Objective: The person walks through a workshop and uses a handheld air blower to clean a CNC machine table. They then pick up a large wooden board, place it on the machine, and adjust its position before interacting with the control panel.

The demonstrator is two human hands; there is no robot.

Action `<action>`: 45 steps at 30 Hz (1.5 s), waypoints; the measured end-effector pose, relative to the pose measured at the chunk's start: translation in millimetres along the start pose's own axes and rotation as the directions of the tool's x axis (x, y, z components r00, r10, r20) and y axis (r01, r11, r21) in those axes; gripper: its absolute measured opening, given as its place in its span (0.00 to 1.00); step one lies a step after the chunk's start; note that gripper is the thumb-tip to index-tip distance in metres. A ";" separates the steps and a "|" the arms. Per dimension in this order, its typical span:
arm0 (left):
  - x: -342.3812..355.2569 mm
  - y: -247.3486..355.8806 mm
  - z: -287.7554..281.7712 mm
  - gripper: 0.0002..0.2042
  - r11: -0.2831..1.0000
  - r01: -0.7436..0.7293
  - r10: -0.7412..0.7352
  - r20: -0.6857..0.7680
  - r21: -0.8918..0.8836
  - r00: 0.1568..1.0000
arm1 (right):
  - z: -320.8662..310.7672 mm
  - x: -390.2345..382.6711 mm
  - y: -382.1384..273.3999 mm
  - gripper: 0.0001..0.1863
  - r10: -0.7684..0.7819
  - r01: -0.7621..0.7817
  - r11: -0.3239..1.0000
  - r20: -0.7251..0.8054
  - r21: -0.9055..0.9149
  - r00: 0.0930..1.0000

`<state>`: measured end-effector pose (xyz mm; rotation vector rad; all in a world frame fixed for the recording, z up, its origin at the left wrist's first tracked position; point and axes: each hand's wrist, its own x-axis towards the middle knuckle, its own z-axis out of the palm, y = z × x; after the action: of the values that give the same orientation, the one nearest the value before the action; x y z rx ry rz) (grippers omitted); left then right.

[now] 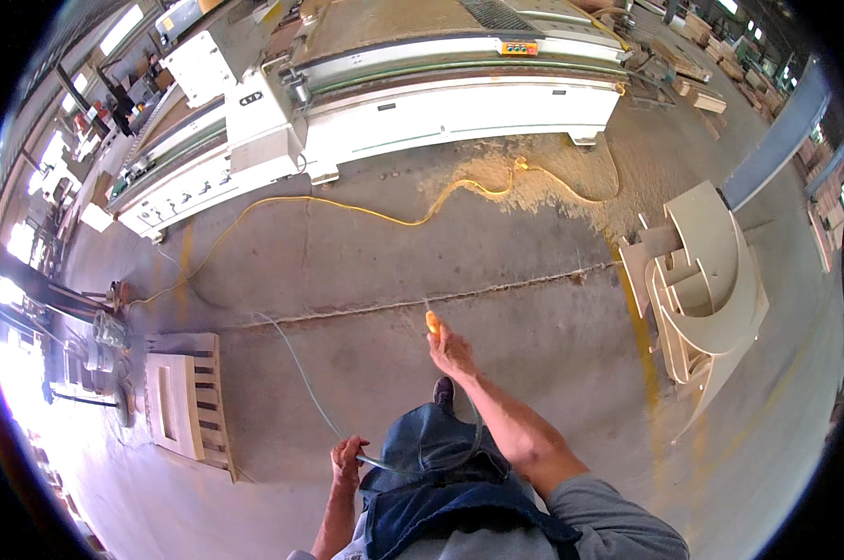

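Note:
My right hand (pixel 451 353) is stretched forward, closed around an orange-handled air blow gun (pixel 432 323) whose thin nozzle points away from me. Lower and to the left, my left hand (pixel 348 455) grips a pale green-blue air hose (pixel 302 369). From the left hand, the hose loops across the front of my dark blue apron (pixel 413 443) and rises toward my right wrist. Its other stretch trails over the floor to the far left. How the hose joins the gun is hidden by my hand.
A long white machine (pixel 459 107) crosses the far side, with sawdust (pixel 543 177) at its base. A yellow cable (pixel 413 222) snakes along the floor. A wooden pallet (pixel 207 397) lies left; curved wooden pieces (pixel 711 280) stand right, near a grey post (pixel 777 140).

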<state>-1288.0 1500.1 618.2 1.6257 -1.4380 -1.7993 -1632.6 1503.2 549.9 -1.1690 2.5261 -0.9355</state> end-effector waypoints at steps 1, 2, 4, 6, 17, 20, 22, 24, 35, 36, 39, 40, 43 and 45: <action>10.5 3.2 1.9 0.20 1.000 -0.006 0.006 -0.005 -0.019 1.000 | -4.8 11.6 4.4 0.23 0.005 -0.005 0.999 0.000 -0.044 1.000; 22.7 9.6 4.8 0.19 0.999 -0.025 0.024 -0.007 -0.034 1.000 | -8.9 23.1 8.2 0.23 0.019 -0.018 0.998 0.008 -0.056 1.000; 39.9 18.0 15.0 0.18 0.997 0.022 -0.022 -0.004 -0.076 1.000 | -18.2 45.2 17.6 0.23 0.050 -0.048 0.995 0.022 -0.083 0.998; 59.1 27.1 25.1 0.17 0.999 0.043 -0.043 -0.005 -0.028 0.999 | -23.9 69.5 29.9 0.23 0.073 -0.070 0.994 0.029 -0.084 0.997; 181.7 92.6 114.0 0.07 0.995 0.097 -0.097 0.080 0.001 0.992 | -68.1 212.9 182.7 0.26 0.338 -0.338 0.941 0.015 -0.023 0.941; 223.2 84.4 136.5 0.13 0.809 -0.417 0.350 0.231 0.415 0.908 | -107.6 270.0 189.2 0.27 0.322 -0.318 0.926 0.014 0.203 0.946; 238.7 109.2 160.9 0.13 0.771 -0.431 0.380 0.205 0.469 0.902 | -143.5 329.0 129.8 0.26 0.177 -0.222 0.907 0.153 0.358 0.972; 252.9 137.8 196.1 0.07 0.987 0.035 -0.043 0.049 0.157 0.998 | -192.6 385.6 54.0 0.26 -0.064 0.008 0.911 0.122 0.413 0.990; 304.0 224.6 287.4 0.16 0.988 0.015 0.001 -0.103 0.156 0.995 | -153.6 622.4 -29.7 0.22 -0.514 0.542 0.820 -0.178 0.186 0.839; 312.7 228.0 288.4 0.16 0.989 0.031 -0.015 -0.116 0.144 0.993 | -151.7 638.9 -25.2 0.21 -0.559 0.602 0.790 -0.265 0.120 0.786; 339.6 240.9 290.2 0.15 0.993 0.059 -0.044 -0.130 0.107 0.991 | -156.6 672.5 -7.9 0.22 -0.380 0.392 0.911 -0.108 0.130 0.919; 348.5 245.3 292.0 0.15 0.994 0.058 -0.047 -0.126 0.092 0.991 | -161.5 682.2 -5.2 0.22 -0.336 0.348 0.926 -0.098 0.149 0.937; 391.0 279.4 275.3 0.15 0.991 -0.056 0.063 -0.053 0.125 0.997 | -167.1 728.9 26.7 0.25 -0.270 0.290 0.953 -0.201 0.082 0.942; 410.8 301.4 264.3 0.16 0.982 -0.069 0.070 0.000 0.176 0.998 | -177.1 755.1 43.9 0.24 -0.213 0.235 0.969 -0.238 0.070 0.948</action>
<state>-1755.5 1167.9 595.3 1.6393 -1.6706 -1.6690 -2237.5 1045.4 717.6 -1.4144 2.5203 -1.3043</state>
